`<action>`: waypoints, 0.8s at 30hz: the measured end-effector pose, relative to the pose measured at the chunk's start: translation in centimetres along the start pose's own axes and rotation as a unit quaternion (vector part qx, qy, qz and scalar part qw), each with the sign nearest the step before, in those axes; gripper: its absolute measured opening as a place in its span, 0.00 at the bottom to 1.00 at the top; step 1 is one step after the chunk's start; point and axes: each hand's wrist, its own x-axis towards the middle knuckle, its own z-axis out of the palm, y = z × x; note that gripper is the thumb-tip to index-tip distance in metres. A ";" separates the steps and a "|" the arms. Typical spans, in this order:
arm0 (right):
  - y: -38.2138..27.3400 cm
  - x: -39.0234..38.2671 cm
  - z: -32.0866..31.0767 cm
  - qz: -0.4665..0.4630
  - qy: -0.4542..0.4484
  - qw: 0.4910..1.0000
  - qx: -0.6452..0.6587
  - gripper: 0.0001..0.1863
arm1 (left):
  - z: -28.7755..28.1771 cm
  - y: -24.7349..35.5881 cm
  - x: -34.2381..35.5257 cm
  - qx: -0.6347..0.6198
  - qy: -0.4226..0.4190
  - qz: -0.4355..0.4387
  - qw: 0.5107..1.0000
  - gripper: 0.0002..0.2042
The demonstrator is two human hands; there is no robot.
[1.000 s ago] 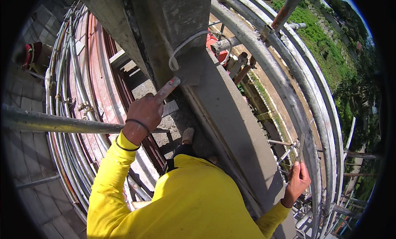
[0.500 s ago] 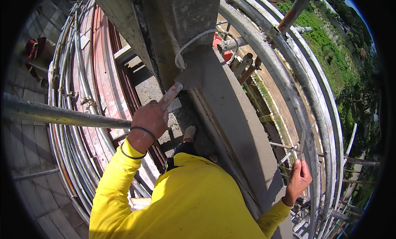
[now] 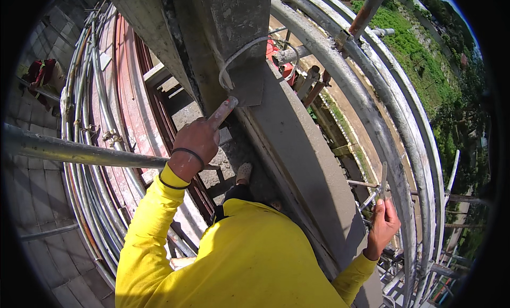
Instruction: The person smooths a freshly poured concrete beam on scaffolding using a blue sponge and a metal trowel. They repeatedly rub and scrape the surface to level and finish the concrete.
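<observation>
My left hand (image 3: 195,143) is closed on a putty knife (image 3: 248,89), whose wide grey blade lies flat on the far end of a plastered ledge (image 3: 303,143), at the foot of a grey column (image 3: 239,29). A pale, smeared length, finger or handle, I cannot tell which, runs from the hand to the blade. At the right, beyond the ledge's outer side, my right hand (image 3: 383,228) pinches a thin grey flat tool (image 3: 384,180) upright between thumb and fingers. That tool shows nearly edge-on, so its full shape is hidden.
A pale cable loop (image 3: 255,42) hangs at the column beside the blade. Curved scaffold pipes (image 3: 366,106) pass outside the ledge. On the left, a metal pipe (image 3: 90,153) reaches towards my left wrist, near bundled pipes (image 3: 79,127). Another person (image 3: 45,79) is at the far left.
My left hand and the putty knife have slid slightly forward and right along the ledge end. My right hand keeps its hold, its tool slightly more upright. The whole view has shifted a little.
</observation>
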 end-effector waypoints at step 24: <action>-0.7 0.6 2.1 -0.009 -0.087 0.996 -0.018 0.12 | 3.1 -3.0 -12.4 -0.259 0.107 0.015 0.960 0.32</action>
